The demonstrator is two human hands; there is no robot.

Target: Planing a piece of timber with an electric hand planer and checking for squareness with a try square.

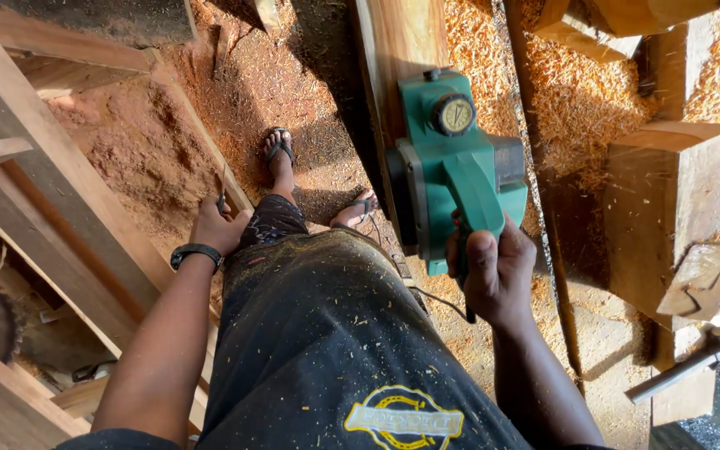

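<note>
I see my right hand (497, 271) wrapped tight around the handle of a green electric planer (452, 162), which sits on a long wooden plank (397, 42). My left hand (217, 227) pinches a thin dark tool, too small to identify

Round yellowish dial label (455, 115) atop green planer (452, 167).

Glossy green plastic planer (452, 158), rough wood plank (402, 42)
</note>
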